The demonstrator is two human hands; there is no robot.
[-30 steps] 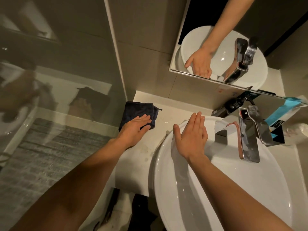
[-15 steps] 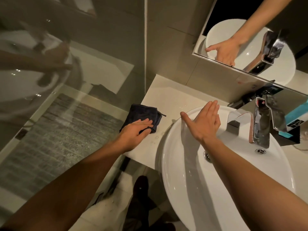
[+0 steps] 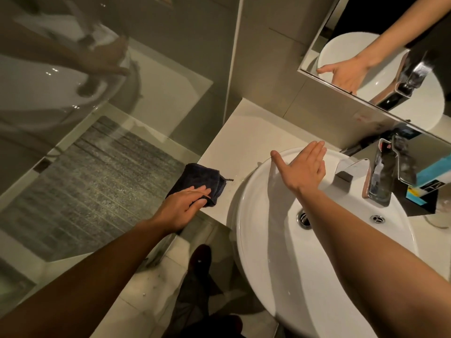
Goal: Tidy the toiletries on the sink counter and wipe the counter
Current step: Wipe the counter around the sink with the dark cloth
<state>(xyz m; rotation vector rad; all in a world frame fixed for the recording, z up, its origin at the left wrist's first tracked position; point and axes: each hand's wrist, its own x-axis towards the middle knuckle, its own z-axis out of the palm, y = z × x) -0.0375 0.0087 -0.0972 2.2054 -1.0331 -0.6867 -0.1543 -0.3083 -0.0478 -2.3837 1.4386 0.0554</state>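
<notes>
- Head view: the left hand (image 3: 181, 208) lies flat, fingers spread wide, pressing a folded dark cloth (image 3: 197, 182) onto the pale bench (image 3: 234, 142) beside the sink; it grips nothing, it only bears down on the cloth's near part.
- The cloth sits at the bench's front left corner, just beside the white basin (image 3: 263, 252), with its near edge close to the drop to the floor.
- The right hand (image 3: 301, 170) is open and flat, fingers together, on or just above the basin's back rim; whether it touches cannot be told. It holds nothing.
- A chrome tap (image 3: 380, 181) stands behind the basin. Toiletries, a teal-and-black box (image 3: 424, 184) among them, crowd the far right, blurred.
- The step in hand looks like wiping the left stretch of bench.
- Risk: a stroke toward the front edge could push the cloth off the corner, as little of it is pinned.
- Risk: droplets near the basin suggest a wet surface, so the flat palm may slip.
</notes>
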